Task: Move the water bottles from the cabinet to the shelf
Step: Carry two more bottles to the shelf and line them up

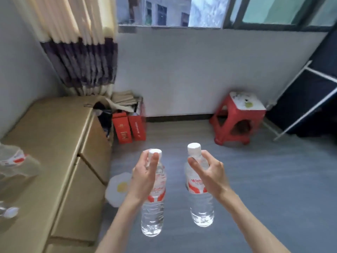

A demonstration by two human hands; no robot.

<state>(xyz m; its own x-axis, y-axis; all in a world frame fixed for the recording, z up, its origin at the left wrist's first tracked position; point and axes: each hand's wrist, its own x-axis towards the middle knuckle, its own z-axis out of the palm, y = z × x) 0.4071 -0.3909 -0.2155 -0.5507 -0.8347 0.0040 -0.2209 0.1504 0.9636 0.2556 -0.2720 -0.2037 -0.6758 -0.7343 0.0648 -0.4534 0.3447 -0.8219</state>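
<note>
I carry two clear water bottles with white caps and red-and-white labels, upright above the grey floor. My left hand (pixel 145 175) grips the neck of the left bottle (pixel 153 214). My right hand (pixel 209 172) grips the neck of the right bottle (pixel 201 207). A low tan cabinet (pixel 60 147) runs along the left wall. On its top, at the frame's left edge, stands another bottle (pixel 14 161), blurred, and a further bottle (pixel 9 211) lies lower down. No shelf is clearly in view.
A red plastic stool (pixel 237 119) stands by the far wall on the right. Red boxes (pixel 129 128) and stacked cardboard sit beside the cabinet's far end. A dark frame with white bars (pixel 310 99) leans at the right. A white-and-yellow mat (pixel 118 189) lies on the floor.
</note>
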